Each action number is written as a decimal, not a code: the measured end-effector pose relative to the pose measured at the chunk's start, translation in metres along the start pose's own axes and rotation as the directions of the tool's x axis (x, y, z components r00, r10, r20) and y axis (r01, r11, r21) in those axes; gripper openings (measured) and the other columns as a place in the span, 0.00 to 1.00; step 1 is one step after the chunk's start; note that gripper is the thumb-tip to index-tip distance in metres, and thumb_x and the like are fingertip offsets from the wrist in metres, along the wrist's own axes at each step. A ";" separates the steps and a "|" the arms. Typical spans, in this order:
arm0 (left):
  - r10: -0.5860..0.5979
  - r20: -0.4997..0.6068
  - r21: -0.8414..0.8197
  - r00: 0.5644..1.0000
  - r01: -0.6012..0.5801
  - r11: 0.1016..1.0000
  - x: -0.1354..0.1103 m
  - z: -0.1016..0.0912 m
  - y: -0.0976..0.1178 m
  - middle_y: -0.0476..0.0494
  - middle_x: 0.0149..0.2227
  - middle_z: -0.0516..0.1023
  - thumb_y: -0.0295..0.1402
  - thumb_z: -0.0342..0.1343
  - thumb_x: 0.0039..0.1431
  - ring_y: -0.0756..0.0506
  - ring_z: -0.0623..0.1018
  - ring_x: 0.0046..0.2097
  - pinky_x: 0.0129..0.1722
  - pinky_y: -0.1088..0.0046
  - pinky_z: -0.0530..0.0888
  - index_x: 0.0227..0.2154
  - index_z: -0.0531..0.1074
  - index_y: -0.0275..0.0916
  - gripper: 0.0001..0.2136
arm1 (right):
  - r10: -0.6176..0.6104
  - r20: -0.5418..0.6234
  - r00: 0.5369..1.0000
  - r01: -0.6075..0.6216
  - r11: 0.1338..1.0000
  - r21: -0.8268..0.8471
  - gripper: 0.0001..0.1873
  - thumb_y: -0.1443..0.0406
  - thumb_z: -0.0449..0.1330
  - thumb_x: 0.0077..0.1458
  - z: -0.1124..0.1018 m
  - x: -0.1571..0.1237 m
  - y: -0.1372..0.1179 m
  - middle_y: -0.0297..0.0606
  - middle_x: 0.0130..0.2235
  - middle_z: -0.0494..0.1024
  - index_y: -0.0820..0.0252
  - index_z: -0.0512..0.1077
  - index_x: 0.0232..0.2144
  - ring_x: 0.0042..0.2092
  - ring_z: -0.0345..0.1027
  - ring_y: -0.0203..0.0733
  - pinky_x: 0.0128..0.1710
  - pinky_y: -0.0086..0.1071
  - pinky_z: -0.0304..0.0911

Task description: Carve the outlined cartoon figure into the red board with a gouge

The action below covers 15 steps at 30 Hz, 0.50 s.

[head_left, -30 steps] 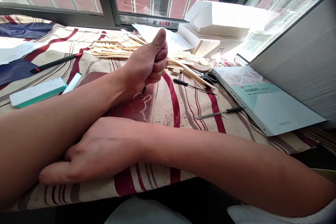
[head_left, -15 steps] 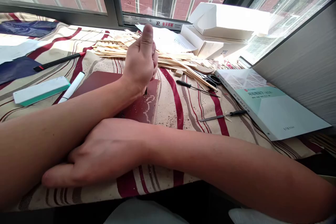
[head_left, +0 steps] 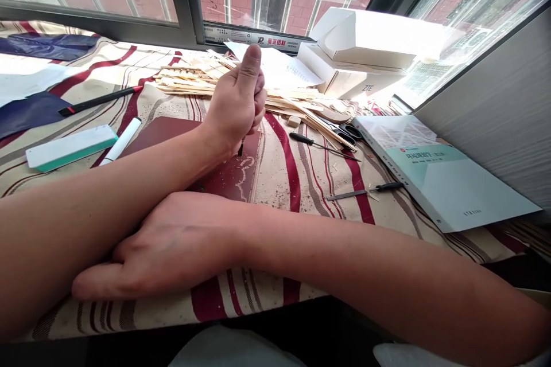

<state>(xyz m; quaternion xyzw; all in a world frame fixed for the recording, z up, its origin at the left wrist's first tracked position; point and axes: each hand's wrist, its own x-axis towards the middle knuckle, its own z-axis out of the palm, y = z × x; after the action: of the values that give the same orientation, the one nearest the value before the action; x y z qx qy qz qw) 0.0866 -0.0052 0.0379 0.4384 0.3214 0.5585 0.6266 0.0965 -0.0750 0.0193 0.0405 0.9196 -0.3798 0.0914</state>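
My left hand (head_left: 236, 100) is closed with its thumb pointing up, above a dark red board (head_left: 228, 175). A small dark piece shows just under the fist, but what the fingers hold is hidden. The board carries a pale curved outline and scattered crumbs. Nearer to me, my right hand (head_left: 172, 246) lies across beneath the left forearm, palm down. Its thumb stretches to the left, while its other fingers are hidden by that forearm.
Beyond the board lies a pile of thin wooden strips (head_left: 189, 80). To the right are a screwdriver-like tool (head_left: 303, 138), a file (head_left: 350, 194), scissors (head_left: 350, 132), a book (head_left: 451, 172) and a white box (head_left: 361, 63). Leftward are a white-green block (head_left: 71, 148), a white marker (head_left: 121, 140) and a black pen (head_left: 101, 101).
My left fist has shifted slightly to the right over the board. The right hand keeps nearly the same place under the left forearm. The view has moved a little.
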 end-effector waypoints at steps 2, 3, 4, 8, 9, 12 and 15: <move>0.067 -0.087 -0.016 0.994 -0.069 0.998 -0.003 0.001 -0.001 0.55 0.16 0.51 0.45 0.47 0.78 0.56 0.50 0.17 0.15 0.75 0.46 0.23 0.53 0.42 0.25 | -0.019 -0.002 1.000 0.019 1.000 0.021 0.50 0.38 0.34 0.71 0.002 0.001 0.001 0.47 0.64 0.78 0.71 0.74 0.64 0.74 0.58 0.50 0.77 0.36 0.44; 0.094 -0.119 -0.015 0.988 -0.096 0.995 -0.004 0.001 -0.001 0.55 0.16 0.51 0.45 0.45 0.79 0.55 0.49 0.17 0.16 0.74 0.47 0.22 0.53 0.42 0.25 | -0.027 -0.005 1.000 0.027 0.999 0.031 0.49 0.38 0.35 0.71 0.002 0.001 0.002 0.48 0.66 0.76 0.72 0.71 0.66 0.74 0.58 0.50 0.76 0.36 0.45; 0.117 -0.140 -0.007 0.983 -0.119 0.993 -0.005 0.001 -0.002 0.54 0.16 0.52 0.45 0.45 0.79 0.55 0.49 0.17 0.16 0.73 0.47 0.22 0.53 0.42 0.26 | -0.030 -0.013 0.999 0.030 0.999 0.039 0.49 0.39 0.35 0.71 0.003 0.001 0.002 0.49 0.67 0.75 0.72 0.69 0.68 0.73 0.59 0.50 0.76 0.37 0.47; 0.116 0.041 0.052 0.992 -0.118 0.992 -0.006 -0.003 0.000 0.54 0.16 0.53 0.44 0.46 0.79 0.56 0.51 0.16 0.15 0.74 0.48 0.20 0.55 0.41 0.27 | -0.024 0.005 1.000 0.024 0.999 0.025 0.55 0.33 0.32 0.67 0.000 0.000 0.001 0.46 0.59 0.83 0.70 0.78 0.59 0.65 0.70 0.54 0.75 0.41 0.51; 0.088 0.122 0.057 0.989 -0.095 0.994 -0.006 -0.004 0.001 0.54 0.16 0.52 0.44 0.44 0.79 0.56 0.51 0.16 0.15 0.75 0.47 0.20 0.55 0.41 0.27 | -0.016 0.009 1.000 0.016 1.000 0.014 0.56 0.32 0.32 0.66 -0.001 0.000 0.000 0.46 0.57 0.84 0.69 0.80 0.57 0.64 0.71 0.55 0.75 0.41 0.51; -0.016 0.261 0.030 0.965 0.008 1.000 -0.003 -0.009 0.004 0.55 0.16 0.50 0.43 0.41 0.80 0.57 0.50 0.15 0.15 0.79 0.45 0.21 0.55 0.40 0.27 | 0.020 0.027 0.999 -0.020 1.000 -0.022 0.54 0.34 0.32 0.68 -0.003 -0.001 -0.003 0.44 0.59 0.83 0.67 0.80 0.57 0.67 0.67 0.55 0.74 0.42 0.52; -0.085 0.279 -0.032 0.957 0.098 0.995 0.002 -0.014 0.005 0.56 0.17 0.50 0.46 0.45 0.79 0.58 0.51 0.15 0.15 0.82 0.45 0.21 0.57 0.40 0.27 | 0.052 0.036 0.998 -0.051 0.998 -0.029 0.50 0.38 0.32 0.71 -0.003 -0.004 -0.008 0.44 0.62 0.81 0.67 0.79 0.58 0.71 0.63 0.53 0.74 0.41 0.51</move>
<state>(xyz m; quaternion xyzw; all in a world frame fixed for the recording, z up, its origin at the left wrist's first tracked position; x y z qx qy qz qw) 0.0725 -0.0007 0.0367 0.4825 0.2376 0.4692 0.7004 0.0984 -0.0781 0.0277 0.0561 0.9217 -0.3649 0.1186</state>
